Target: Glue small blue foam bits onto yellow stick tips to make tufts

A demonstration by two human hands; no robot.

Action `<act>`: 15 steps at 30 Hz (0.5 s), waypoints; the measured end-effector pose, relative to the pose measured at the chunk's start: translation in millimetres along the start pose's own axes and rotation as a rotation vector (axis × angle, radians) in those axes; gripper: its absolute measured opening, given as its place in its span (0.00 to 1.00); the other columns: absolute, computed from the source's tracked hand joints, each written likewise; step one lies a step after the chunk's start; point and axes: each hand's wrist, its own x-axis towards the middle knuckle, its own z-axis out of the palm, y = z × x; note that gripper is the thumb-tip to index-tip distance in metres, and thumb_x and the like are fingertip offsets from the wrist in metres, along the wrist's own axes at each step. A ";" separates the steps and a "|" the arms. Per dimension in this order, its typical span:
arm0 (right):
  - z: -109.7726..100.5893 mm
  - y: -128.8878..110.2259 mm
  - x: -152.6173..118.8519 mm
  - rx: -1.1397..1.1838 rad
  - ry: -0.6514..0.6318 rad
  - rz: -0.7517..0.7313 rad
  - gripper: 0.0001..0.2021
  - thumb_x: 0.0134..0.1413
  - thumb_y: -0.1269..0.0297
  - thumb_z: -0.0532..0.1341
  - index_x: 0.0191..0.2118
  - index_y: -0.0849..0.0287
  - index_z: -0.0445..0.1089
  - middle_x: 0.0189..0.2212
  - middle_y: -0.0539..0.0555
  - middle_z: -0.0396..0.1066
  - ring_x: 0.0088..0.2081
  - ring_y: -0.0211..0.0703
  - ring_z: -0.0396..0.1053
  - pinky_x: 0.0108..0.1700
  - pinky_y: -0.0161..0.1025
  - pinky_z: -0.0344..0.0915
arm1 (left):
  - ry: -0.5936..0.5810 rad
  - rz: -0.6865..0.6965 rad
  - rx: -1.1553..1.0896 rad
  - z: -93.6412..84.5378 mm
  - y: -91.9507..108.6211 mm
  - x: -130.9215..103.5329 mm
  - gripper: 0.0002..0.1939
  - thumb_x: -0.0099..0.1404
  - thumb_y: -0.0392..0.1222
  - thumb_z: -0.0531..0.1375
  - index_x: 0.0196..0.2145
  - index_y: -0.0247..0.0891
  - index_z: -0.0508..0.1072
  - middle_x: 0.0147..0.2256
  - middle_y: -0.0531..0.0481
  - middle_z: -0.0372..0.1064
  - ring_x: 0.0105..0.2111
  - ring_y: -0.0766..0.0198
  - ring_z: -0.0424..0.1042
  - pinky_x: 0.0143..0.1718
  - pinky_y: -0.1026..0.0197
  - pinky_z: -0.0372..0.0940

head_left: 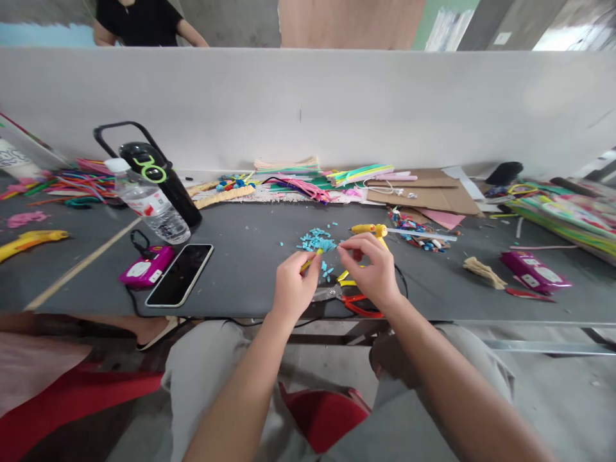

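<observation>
My left hand (294, 282) is closed around a thin yellow stem (307, 264) that looks like a pipe cleaner. A tuft of small blue pieces (327, 246) sits at the stem's upper end. Close on the right, my right hand (370, 266) has thumb and forefinger pinched together beside the tuft; whatever is between them is too small to make out. Loose blue bits (312, 237) lie scattered on the grey table (250, 269) just beyond. Under my hands are scissors with red handles (363, 307), and a yellow glue gun (366, 228) lies behind my right hand.
To the left stand a water bottle (156, 208) and a black flask (168, 183), near a phone (180, 276) and a purple box (147, 266). Pipe cleaners (298, 186) and cardboard (428, 189) line the white partition (308, 109). Another purple box (535, 271) lies right. A person (139, 22) is beyond.
</observation>
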 end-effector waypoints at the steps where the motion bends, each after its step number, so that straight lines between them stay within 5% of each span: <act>1: -2.2 1.1 1.7 -0.009 0.002 0.018 0.07 0.61 0.60 0.63 0.32 0.55 0.72 0.31 0.53 0.71 0.30 0.41 0.65 0.35 0.41 0.66 | 0.002 -0.010 -0.011 -0.5 -0.1 -0.1 0.14 0.71 0.48 0.57 0.35 0.37 0.78 0.30 0.49 0.73 0.27 0.66 0.67 0.29 0.64 0.59; 8: -39.9 41.0 17.2 -0.186 -0.383 0.262 0.22 0.67 0.49 0.52 0.26 0.57 0.69 0.23 0.51 0.70 0.26 0.40 0.65 0.30 0.38 0.58 | 0.017 -0.095 -0.041 -5.3 -2.2 0.8 0.18 0.71 0.52 0.55 0.31 0.38 0.76 0.21 0.54 0.62 0.22 0.68 0.58 0.24 0.64 0.53; 11: -68.5 70.6 20.5 -0.444 -0.489 0.454 0.25 0.59 0.42 0.57 0.20 0.57 0.66 0.18 0.52 0.67 0.23 0.41 0.63 0.27 0.39 0.55 | 0.026 -0.111 -0.053 -6.8 -2.6 1.7 0.18 0.71 0.52 0.55 0.31 0.38 0.76 0.21 0.54 0.61 0.22 0.68 0.56 0.24 0.63 0.52; 15: -89.8 107.6 21.4 -0.601 -0.356 0.629 0.27 0.47 0.33 0.63 0.29 0.57 0.72 0.29 0.58 0.74 0.30 0.49 0.70 0.31 0.41 0.61 | 0.022 -0.129 -0.063 -7.0 -2.2 2.4 0.18 0.71 0.52 0.55 0.31 0.38 0.75 0.21 0.55 0.59 0.22 0.68 0.55 0.24 0.64 0.51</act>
